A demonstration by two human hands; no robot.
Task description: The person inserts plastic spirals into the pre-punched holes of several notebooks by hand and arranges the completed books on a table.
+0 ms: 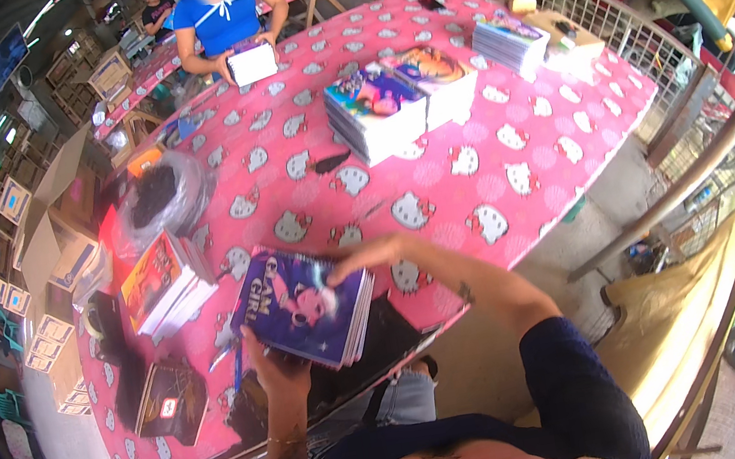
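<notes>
A small stack of notebooks (304,312) with purple cartoon covers is tilted above the near edge of the table, its page edges facing right. My left hand (280,366) grips the near left side, thumb on the cover. At the far right corner, my right hand (370,256) presses against the stack, its fingertips over the cover's edge. Left of it stands another pile of notebooks (166,282) with orange covers. A blue pen (237,367) lies close to my left hand, beside a dark box (170,403) with a small label.
A pink cat-print tablecloth (291,229) covers the table. Farther off are tall notebook stacks (380,112) and another pile (511,45). A plastic bag (166,199) sits at left near cardboard boxes (63,249). Across the table, a person in blue (224,21) holds a white pad (253,65).
</notes>
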